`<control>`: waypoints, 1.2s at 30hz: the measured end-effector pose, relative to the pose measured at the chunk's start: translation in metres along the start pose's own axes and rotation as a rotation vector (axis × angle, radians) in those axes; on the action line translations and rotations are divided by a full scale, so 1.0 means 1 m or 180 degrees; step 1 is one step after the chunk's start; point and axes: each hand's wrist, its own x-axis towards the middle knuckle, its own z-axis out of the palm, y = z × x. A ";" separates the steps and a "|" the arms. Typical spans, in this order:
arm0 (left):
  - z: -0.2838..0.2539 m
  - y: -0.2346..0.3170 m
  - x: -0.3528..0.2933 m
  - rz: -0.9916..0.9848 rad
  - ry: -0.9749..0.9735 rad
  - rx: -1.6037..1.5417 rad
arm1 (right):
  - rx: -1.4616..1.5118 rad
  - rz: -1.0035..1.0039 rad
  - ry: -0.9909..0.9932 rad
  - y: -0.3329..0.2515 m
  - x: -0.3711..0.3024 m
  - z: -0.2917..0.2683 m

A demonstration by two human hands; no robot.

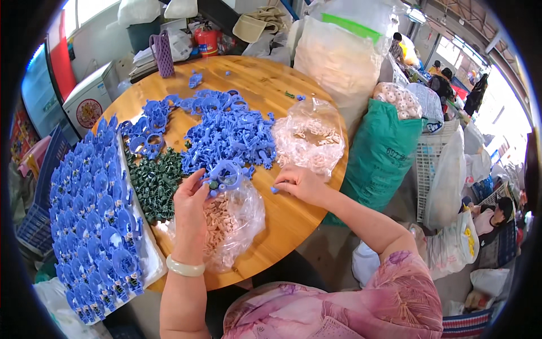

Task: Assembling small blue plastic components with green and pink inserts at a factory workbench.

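Note:
My left hand point(191, 202) is closed on a blue plastic ring-shaped part point(228, 172), with a small dark green bit by the fingertips. To its right, my right hand point(306, 185) pinches a small blue piece point(275, 190) just over the table. Beneath the ring part lies a clear bag with pinkish-tan pieces point(219, 225). A heap of blue plastic parts point(228, 135) is beyond my hands, and dark green pieces point(153, 189) are piled left of it. Past my right hand rests another clear bag of pale pink pieces point(309, 138).
At the left, a white board point(148, 248) carries rows of blue figure assemblies point(96, 220). A teal sack point(381, 161) and a large white sack point(339, 65) stand against the right side of the round wooden table point(282, 226). A purple basket point(162, 53) sits at the far edge.

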 end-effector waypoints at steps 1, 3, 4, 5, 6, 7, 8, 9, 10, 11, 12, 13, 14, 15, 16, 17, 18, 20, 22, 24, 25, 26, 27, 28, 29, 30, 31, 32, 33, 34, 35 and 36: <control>-0.001 0.000 -0.001 -0.0004 -0.0026 -0.0042 | -0.0595 -0.0710 0.0260 0.001 -0.004 0.001; 0.001 0.003 -0.003 -0.0021 0.0036 -0.0034 | -0.0823 -0.0680 0.0229 -0.004 -0.009 0.005; -0.001 0.001 -0.001 -0.0008 0.0001 -0.0090 | -0.0830 -0.0760 0.0254 -0.009 -0.010 0.005; -0.003 -0.001 -0.003 -0.0028 -0.0003 -0.0067 | -0.1032 -0.0983 0.0234 -0.011 -0.012 0.008; -0.004 -0.002 -0.002 -0.0028 0.0003 -0.0057 | -0.1049 -0.1003 0.0256 -0.013 -0.012 0.008; -0.005 -0.003 0.000 -0.0029 0.0014 -0.0047 | -0.1334 -0.1200 0.0182 -0.015 -0.011 0.009; -0.004 -0.004 0.000 -0.0034 0.0001 -0.0020 | -0.1618 -0.1369 0.0102 -0.015 -0.013 0.009; -0.003 -0.003 0.000 -0.0031 -0.0018 -0.0022 | -0.1782 -0.1569 0.0195 -0.009 -0.011 0.008; -0.001 -0.002 -0.001 -0.0038 -0.0028 -0.0033 | -0.1793 -0.1560 0.0208 -0.006 -0.010 0.008; 0.000 0.000 -0.001 -0.0039 -0.0021 -0.0044 | -0.1974 -0.1618 0.0194 -0.006 -0.008 0.007; 0.000 0.000 -0.001 -0.0031 -0.0025 -0.0044 | -0.2155 -0.1674 0.0180 -0.007 -0.006 0.007; 0.000 -0.001 -0.002 -0.0027 -0.0024 -0.0086 | -0.2159 -0.1676 0.0187 -0.007 -0.005 0.008; 0.001 -0.001 -0.001 -0.0024 -0.0030 -0.0131 | -0.2169 -0.1646 0.0087 -0.007 -0.003 0.008; 0.002 -0.001 -0.001 -0.0021 -0.0042 -0.0133 | -0.2178 -0.1613 -0.0012 -0.007 -0.001 0.007; 0.003 0.000 -0.001 -0.0023 -0.0021 -0.0092 | -0.2187 -0.1605 -0.0002 -0.008 0.000 0.006; 0.003 0.001 -0.002 -0.0029 0.0013 -0.0051 | -0.2089 -0.1596 -0.0023 -0.009 0.001 0.006; 0.003 0.001 -0.002 -0.0032 0.0009 -0.0051 | -0.1990 -0.1584 -0.0043 -0.011 0.002 0.006; 0.004 0.001 -0.002 -0.0057 0.0052 -0.0059 | -0.1823 -0.1528 0.0008 -0.016 0.005 0.005; 0.002 0.000 -0.003 -0.0060 0.0017 -0.0089 | -0.1650 -0.1464 0.0055 -0.024 0.009 0.004; 0.001 -0.001 -0.004 -0.0060 -0.0006 -0.0125 | -0.1357 -0.1613 0.0579 -0.038 0.017 0.005; 0.000 0.000 -0.005 -0.0045 -0.0009 -0.0106 | -0.1347 -0.1606 0.0566 -0.049 0.019 0.006; -0.003 0.000 -0.007 -0.0021 0.0020 -0.0093 | -0.1093 -0.1398 0.0533 -0.064 0.023 0.007; -0.002 0.001 -0.007 -0.0028 0.0034 -0.0094 | -0.0853 -0.1173 0.0521 -0.072 0.027 0.006; -0.003 0.002 -0.007 0.0006 0.0061 -0.0103 | -0.0834 -0.1174 0.0492 -0.071 0.033 0.007; -0.005 0.000 -0.010 0.0031 0.0116 -0.0105 | -0.1025 -0.1604 0.0528 -0.070 0.039 0.010; -0.006 0.000 -0.008 0.0115 0.0097 -0.0002 | -0.1192 -0.2041 0.0553 -0.068 0.047 0.013; -0.009 0.001 -0.010 0.0166 0.0140 0.0121 | -0.1081 -0.2192 0.0688 -0.066 0.051 0.020; -0.003 0.002 -0.009 0.0146 0.0176 0.0116 | -0.1046 -0.2166 0.0751 -0.063 0.054 0.020; -0.001 0.001 -0.007 0.0166 0.0122 0.0096 | -0.0991 -0.2156 0.0784 -0.064 0.056 0.019; -0.003 0.000 -0.005 0.0190 0.0091 0.0089 | -0.0983 -0.2116 0.0840 -0.076 0.053 0.018; -0.004 -0.004 0.000 0.0205 0.0044 0.0138 | -0.1007 -0.2074 0.0903 -0.087 0.052 0.014; 0.003 0.001 -0.001 0.0165 0.0064 0.0061 | -0.0925 -0.2011 0.0975 -0.087 0.054 0.015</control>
